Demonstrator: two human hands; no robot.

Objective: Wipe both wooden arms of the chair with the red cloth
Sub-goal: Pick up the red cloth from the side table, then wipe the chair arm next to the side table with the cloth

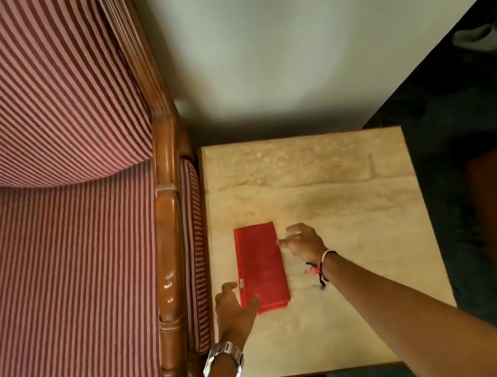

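Only one wooden arm (171, 283) shows; both hands, left (235, 311) and right (305, 241), spread, touch red cloth (260, 267).

Both forearms bare, no sleeves. Left hand (234, 308): silver metal-link wristwatch (222, 358) on wrist. Right hand (305, 241): thin white and black thread bands (325, 265) at wrist, small pink-red tassel hanging.
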